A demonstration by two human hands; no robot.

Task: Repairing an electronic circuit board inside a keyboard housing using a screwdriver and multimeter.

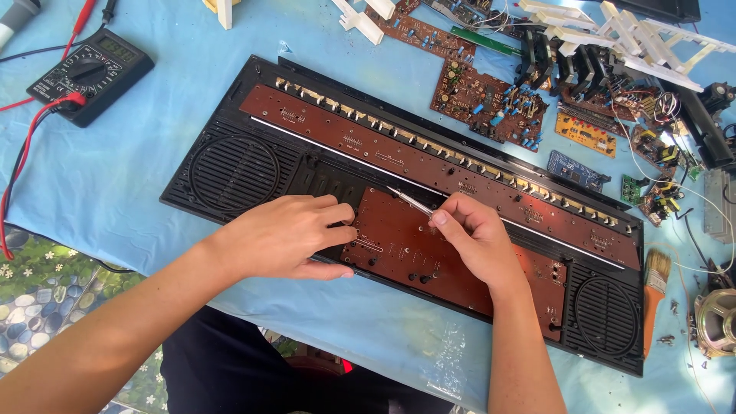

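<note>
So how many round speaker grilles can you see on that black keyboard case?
2. One grille sits at the case's left end, beyond the left hand; the other at the right end, past the right hand.

At the upper left of the frame you have a black multimeter (90, 75) with a rotary dial, its red lead (19, 165) curving down the left edge over the pale blue cloth (115, 192) that covers the counter. Along the top, white plastic key pieces (360, 19) lie beside a brown circuit board (419, 31). At upper right you see another brown circuit board (491, 103) studded with blue parts, a small blue board (576, 170) just below it, and a heap of white key strips (636, 34) over black frames. At the right edge sit a paintbrush (654, 295) with an orange handle and a loose round speaker (717, 322).
</note>
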